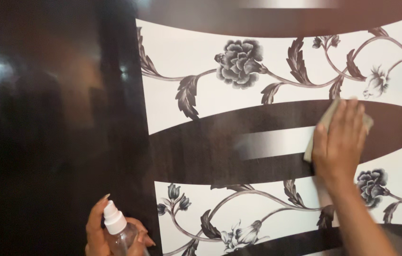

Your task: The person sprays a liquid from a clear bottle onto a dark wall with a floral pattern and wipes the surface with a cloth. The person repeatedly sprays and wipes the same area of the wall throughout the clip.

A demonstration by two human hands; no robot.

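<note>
The right hand (339,142) at three o'clock presses flat, fingers spread, on a cloth (328,124) against the dark floral door (210,151), while the left hand (100,233) at seven o'clock grips a spray bottle (118,228).

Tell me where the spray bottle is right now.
The spray bottle is at the bottom left of the head view, held in the left hand in front of the dark glossy panel, just left of the lower floral band.
</note>
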